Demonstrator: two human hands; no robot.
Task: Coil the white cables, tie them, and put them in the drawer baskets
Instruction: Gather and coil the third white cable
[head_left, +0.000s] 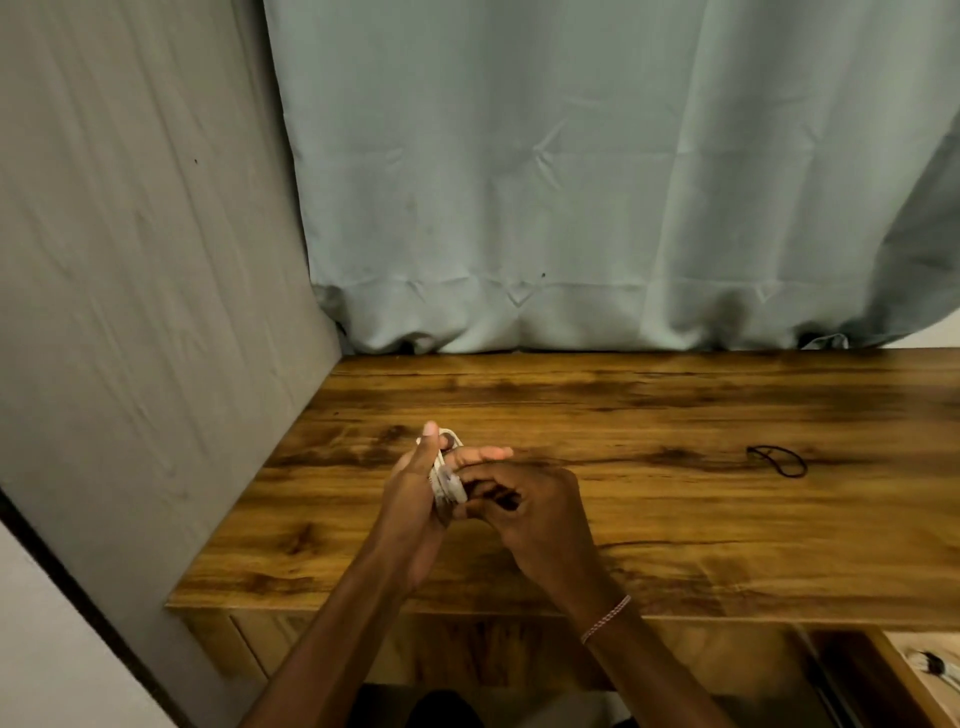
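A small bundle of coiled white cable (445, 480) sits between both hands, just above the wooden desk (649, 519). My left hand (415, 488) grips the coil, thumb raised over its top loop. My right hand (524, 499) is curled against the coil's right side, its fingers pinching something there; what they pinch is hidden. A thin black tie (777, 460) lies loose on the desk far to the right. At the lower right an open drawer (852, 670) holds a light basket (930, 670) with a tied white cable in it.
A pale curtain (597, 182) hangs behind the desk and a grey fabric wall (130, 260) closes the left side. The desk's front edge runs just under my wrists. Bare wood lies between my hands and the black tie.
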